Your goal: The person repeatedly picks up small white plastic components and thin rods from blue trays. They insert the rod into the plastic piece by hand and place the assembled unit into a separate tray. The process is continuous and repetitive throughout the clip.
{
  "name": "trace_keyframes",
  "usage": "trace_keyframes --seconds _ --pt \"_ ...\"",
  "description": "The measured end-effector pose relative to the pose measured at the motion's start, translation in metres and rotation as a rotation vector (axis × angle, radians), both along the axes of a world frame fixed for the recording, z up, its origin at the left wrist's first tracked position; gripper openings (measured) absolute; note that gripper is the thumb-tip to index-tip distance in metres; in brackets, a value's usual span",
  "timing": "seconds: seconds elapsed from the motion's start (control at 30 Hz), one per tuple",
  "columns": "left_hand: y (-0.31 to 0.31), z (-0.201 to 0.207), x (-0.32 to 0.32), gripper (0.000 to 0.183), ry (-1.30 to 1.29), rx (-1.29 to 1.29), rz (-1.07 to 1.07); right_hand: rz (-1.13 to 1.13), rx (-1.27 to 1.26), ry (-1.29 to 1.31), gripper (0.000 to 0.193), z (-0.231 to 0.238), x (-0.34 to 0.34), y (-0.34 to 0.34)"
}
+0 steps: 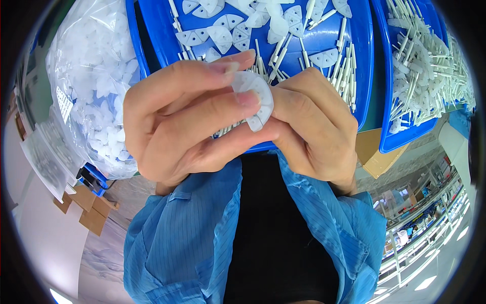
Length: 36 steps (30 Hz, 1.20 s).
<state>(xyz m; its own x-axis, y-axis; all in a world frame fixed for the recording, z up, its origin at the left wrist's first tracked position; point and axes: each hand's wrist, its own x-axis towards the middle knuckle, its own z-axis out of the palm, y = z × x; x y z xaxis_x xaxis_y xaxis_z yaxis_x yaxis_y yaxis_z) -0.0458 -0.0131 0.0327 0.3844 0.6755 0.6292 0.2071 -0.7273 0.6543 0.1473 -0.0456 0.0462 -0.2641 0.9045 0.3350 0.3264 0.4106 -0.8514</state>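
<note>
In front of my chest, my left hand (pixel 177 116) pinches a translucent white plastic piece (pixel 263 99) between thumb and fingers. The piece has a rounded edge and small holes. My right hand (pixel 319 124) is closed, its fingertips pressed against the right edge of that piece. Whatever those fingertips may grip is hidden behind the knuckles. Beyond both hands lies a blue tray (pixel 363 91). Loose fan-shaped white pieces (pixel 220 38) fill its far part, and several thin white rods (pixel 346 76) lie nearer.
At the left sits a clear plastic bag (pixel 93 76) full of white pieces. A second blue tray (pixel 405 139) on the right holds a heap of pieces joined with rods (pixel 422 66). A cardboard box (pixel 386 161) shows below that tray.
</note>
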Motion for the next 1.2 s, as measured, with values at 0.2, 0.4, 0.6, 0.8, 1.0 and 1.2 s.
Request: trace_keyframes --seconds 0.2,0.4,0.6,0.8,1.0,1.2 --pt "-0.003 -0.006 0.005 0.054 -0.047 0.015 0.037 -0.014 0.013 -0.078 0.03 0.001 0.0 0.0" --pt "0.0 0.0 0.003 0.048 0.015 -0.028 0.038 -0.019 0.037 -0.098 0.03 -0.002 0.0 0.003" --pt "-0.005 -0.002 0.006 0.047 -0.077 -0.183 0.079 -0.001 0.038 -0.065 0.029 -0.006 0.002 0.005" --pt "-0.007 -0.004 0.008 0.045 -0.162 -0.231 0.066 0.003 -0.027 -0.011 0.026 -0.003 0.0 0.003" --pt "0.002 -0.004 0.001 0.025 -0.071 -0.019 -0.111 0.01 -0.07 0.01 0.022 0.0 0.0 0.002" --pt "0.001 0.001 0.0 0.018 0.0 0.112 -0.093 0.034 -0.046 -0.013 0.022 -0.001 -0.001 0.001"
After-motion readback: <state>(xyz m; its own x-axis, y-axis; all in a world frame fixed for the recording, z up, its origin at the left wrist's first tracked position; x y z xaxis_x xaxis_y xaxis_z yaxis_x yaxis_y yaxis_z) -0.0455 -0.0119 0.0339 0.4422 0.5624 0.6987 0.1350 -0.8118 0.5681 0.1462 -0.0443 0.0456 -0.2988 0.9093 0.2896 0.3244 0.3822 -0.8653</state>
